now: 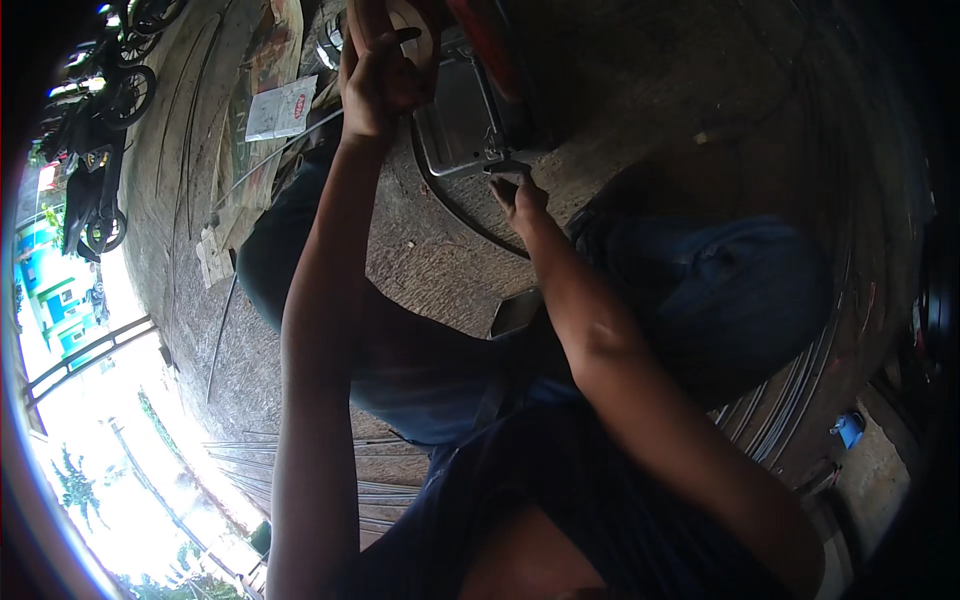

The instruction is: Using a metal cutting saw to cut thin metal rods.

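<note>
A cut-off machine with a red body (487,35) and a grey metal base (448,135) stands on the ground before me. My left hand (375,85) is at its left side, against a round, pale-rimmed part (418,42). The thumb points right, apart from the stretched fingers, whose tips run to the top edge. A long clamp screw (488,100) lies along the base and ends in a dark crank handle (508,167). At this handle my right hand (524,197) has its thumb and fingers closed; its far fingers are partly hidden.
My bent legs in blue jeans (740,270) flank the work spot. A dark cable (460,213) curves past the base. Left of it lie a white printed packet (281,109) and flattened cardboard (262,60). Thin metal rods (790,410) lie behind me; motorcycles (100,190) stand far left.
</note>
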{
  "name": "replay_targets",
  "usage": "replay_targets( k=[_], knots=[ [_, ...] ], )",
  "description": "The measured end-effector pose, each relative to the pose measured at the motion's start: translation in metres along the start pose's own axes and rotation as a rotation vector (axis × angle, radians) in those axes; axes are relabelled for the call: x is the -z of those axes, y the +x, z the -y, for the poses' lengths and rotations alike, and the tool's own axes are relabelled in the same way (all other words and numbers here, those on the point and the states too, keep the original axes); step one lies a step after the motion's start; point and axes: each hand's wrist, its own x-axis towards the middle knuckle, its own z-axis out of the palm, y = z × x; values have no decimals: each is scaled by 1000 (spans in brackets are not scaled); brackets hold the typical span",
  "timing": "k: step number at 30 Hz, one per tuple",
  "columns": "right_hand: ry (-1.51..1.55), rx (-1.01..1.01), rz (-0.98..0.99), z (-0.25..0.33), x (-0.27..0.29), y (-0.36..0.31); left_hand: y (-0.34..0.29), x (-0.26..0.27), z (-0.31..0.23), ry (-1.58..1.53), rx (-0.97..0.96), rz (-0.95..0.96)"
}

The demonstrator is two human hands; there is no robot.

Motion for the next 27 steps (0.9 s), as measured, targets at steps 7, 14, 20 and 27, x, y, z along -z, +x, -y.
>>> replay_targets(
  k=[7, 14, 20, 27],
  knots=[
    [-1397, 1320, 121, -12, 6, -15, 4, 14, 1, -50, 77, 82],
    [-670, 519, -51, 1, -13, -15, 0, -6, -2, -74, 10, 25],
    [-1289, 1524, 31, -10, 3, -8, -6, -19, -6, -96, 58, 27],
    [127, -53, 93, -3, -16, 1, -9, -6, -7, -108, 104, 34]
  ],
)
